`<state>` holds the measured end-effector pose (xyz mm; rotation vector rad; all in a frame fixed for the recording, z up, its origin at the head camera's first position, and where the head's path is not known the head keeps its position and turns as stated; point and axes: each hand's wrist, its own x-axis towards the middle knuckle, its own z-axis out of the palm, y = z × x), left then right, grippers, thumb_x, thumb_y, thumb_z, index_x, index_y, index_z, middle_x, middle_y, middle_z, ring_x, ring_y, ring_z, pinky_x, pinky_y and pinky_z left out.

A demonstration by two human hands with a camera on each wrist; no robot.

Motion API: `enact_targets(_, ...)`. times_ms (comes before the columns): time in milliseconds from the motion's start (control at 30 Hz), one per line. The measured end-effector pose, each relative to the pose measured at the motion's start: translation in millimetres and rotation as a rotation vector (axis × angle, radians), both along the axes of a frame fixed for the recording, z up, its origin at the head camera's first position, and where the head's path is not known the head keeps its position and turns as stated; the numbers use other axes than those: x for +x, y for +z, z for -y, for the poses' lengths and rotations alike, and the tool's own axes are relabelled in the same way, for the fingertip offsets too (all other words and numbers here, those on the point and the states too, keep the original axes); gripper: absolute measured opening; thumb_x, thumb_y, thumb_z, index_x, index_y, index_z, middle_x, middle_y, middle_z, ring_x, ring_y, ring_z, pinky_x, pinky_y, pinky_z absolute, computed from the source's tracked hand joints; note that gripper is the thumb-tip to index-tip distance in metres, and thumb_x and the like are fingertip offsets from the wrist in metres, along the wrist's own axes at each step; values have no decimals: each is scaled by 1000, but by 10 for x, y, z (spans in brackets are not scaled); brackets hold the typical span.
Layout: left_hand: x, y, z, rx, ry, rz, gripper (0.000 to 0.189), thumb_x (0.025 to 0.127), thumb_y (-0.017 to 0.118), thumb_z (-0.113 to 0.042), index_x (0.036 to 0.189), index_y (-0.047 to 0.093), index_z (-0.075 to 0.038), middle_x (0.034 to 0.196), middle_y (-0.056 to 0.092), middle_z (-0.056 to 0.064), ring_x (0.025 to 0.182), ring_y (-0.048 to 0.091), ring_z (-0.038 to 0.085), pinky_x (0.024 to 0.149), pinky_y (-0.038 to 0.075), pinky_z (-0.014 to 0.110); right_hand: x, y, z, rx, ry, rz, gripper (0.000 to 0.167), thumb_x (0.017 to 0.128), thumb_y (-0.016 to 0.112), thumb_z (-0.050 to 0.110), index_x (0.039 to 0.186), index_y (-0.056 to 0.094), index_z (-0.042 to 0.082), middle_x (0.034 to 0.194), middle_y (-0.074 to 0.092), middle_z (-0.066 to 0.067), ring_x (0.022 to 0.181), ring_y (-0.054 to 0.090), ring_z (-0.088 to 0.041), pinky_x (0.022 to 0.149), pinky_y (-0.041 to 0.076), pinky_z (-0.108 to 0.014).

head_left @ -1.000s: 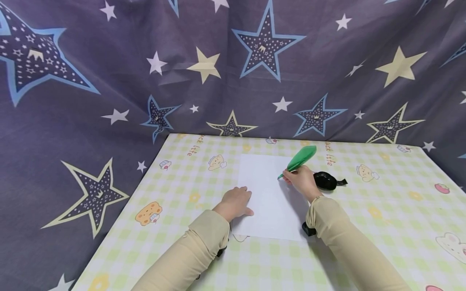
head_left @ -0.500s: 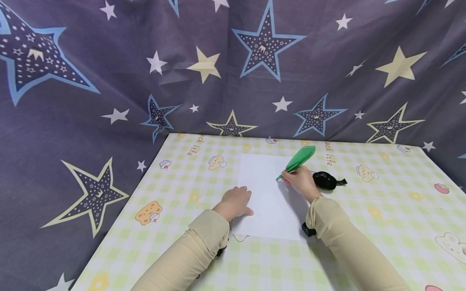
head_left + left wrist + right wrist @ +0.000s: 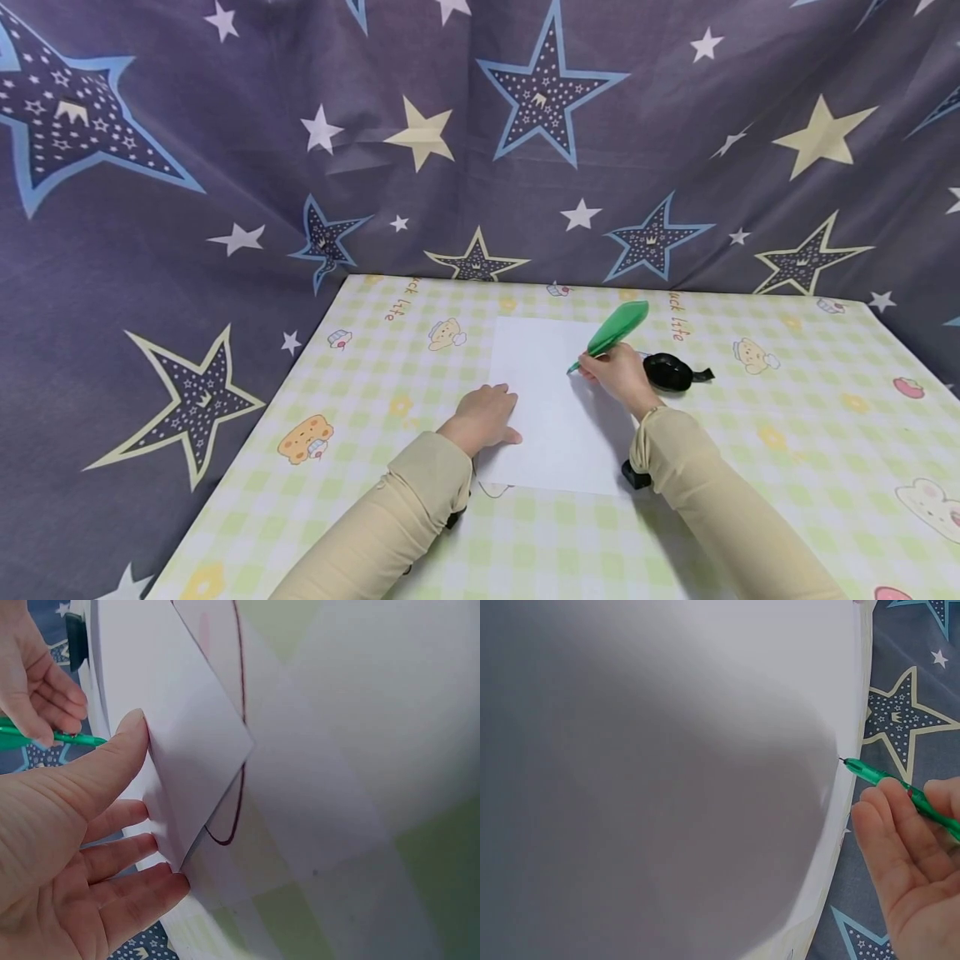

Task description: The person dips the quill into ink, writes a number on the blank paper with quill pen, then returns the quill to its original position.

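Note:
A green pen [image 3: 617, 328] with a broad feather-shaped top is pinched in my right hand [image 3: 622, 377]. Its dark tip meets the white paper [image 3: 547, 450], right of the sheet's middle; the right wrist view shows the green barrel [image 3: 870, 771] between thumb and fingers. My left hand [image 3: 483, 418] rests on the left edge of the paper, holding nothing. In the left wrist view that hand [image 3: 90, 847] has its thumb and fingertips along the sheet's edge, fingers spread and relaxed. No drawn marks show on the visible part of the paper.
A shiny black rounded object [image 3: 669, 372] with a short strap lies right of my right hand. The table wears a green-checked cartoon cloth [image 3: 810, 467]. Behind its far edge hangs a dark curtain [image 3: 465, 192] printed with stars.
The pen and my right hand's fingers have shifted slightly left and toward me across the paper. My left hand has stayed in place.

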<state>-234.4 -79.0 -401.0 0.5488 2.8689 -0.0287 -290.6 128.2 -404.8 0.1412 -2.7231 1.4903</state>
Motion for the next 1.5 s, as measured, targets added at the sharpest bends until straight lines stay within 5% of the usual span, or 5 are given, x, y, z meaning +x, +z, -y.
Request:
enact_targets(667,5,18,-14,-8,14,9,65,78,69,-42,130,52,-7,135,46,9,120,46,27,97,40,34,36,3,-10,28,20,37,18,87,60,13,86,66,-4,73,67,-7,63,63,-14,60,53,-27)
enact_targets(1500,9,26,-12,12,8,9,63,78,70,-41,129,53,-6,134,47,11,118,47,29,96,41,35,95,4,-19,-4,67,43,15,86,59,7,84,65,-6,72,66,-10,65,64,-20,63,54,-33)
